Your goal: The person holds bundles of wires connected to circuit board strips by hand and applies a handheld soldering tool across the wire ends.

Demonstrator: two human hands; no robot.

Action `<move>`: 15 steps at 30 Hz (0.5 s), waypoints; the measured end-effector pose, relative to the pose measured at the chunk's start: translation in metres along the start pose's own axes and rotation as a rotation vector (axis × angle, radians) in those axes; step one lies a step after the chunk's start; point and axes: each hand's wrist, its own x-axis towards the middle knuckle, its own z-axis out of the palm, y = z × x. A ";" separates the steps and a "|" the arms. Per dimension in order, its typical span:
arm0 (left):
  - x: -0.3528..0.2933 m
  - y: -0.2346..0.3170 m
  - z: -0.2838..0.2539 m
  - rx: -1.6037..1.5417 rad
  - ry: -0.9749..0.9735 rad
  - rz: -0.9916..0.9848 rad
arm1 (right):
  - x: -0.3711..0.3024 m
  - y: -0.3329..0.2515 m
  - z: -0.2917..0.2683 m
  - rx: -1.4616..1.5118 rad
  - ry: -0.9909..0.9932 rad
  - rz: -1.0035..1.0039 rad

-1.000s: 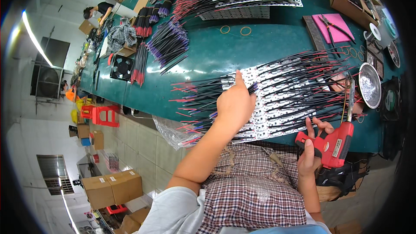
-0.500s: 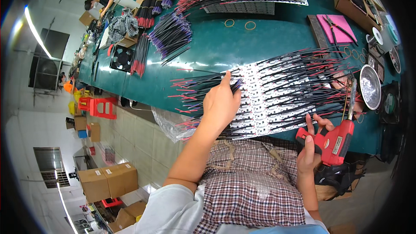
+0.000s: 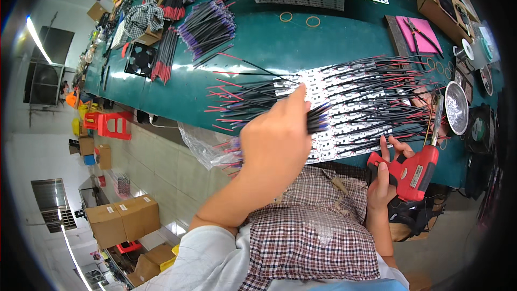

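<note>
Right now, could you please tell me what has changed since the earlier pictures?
The left hand, holding a bundle of dark wires, first went left, then came back right over the white board. The right hand still holds the red gun-shaped tool.

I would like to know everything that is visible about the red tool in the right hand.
The red tool is gun-shaped, with a plastic-looking red body, dark trim and a pale label. Its long metal barrel points away from the person, beside a round metal dish. The right hand holds it near the front edge of the green table, right of the white boards.
</note>
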 end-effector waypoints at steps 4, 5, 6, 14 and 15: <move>0.024 -0.029 0.064 0.177 -0.138 -0.087 | 0.000 -0.001 0.004 -0.012 0.003 0.005; 0.024 -0.044 0.079 0.213 -0.184 -0.194 | 0.001 -0.001 0.005 -0.020 0.000 0.003; 0.023 -0.052 0.086 0.247 -0.237 -0.296 | -0.001 -0.001 0.005 -0.024 0.007 0.010; -0.002 -0.069 0.088 -0.059 -0.119 -0.250 | -0.004 -0.014 0.007 -0.156 0.026 0.007; -0.002 -0.070 0.087 -0.098 -0.123 -0.253 | -0.005 -0.017 0.006 -0.159 0.021 0.005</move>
